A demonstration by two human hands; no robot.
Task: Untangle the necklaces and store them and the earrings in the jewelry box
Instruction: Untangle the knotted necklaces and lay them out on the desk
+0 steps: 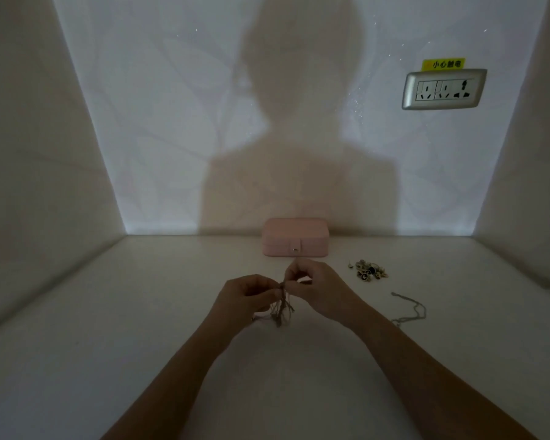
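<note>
One camera sits on the person's head. It looks forward and down at the table point(108, 360). The left hand point(245, 295) and right hand point(318, 288) are near, in the middle. The box point(295, 238) and back wall point(172, 122) are farther off. The wide view takes in both side walls point(29, 154).

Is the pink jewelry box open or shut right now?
Shut: the jewelry box has its lid down flat on the base, with its front tab snapped closed.
</note>
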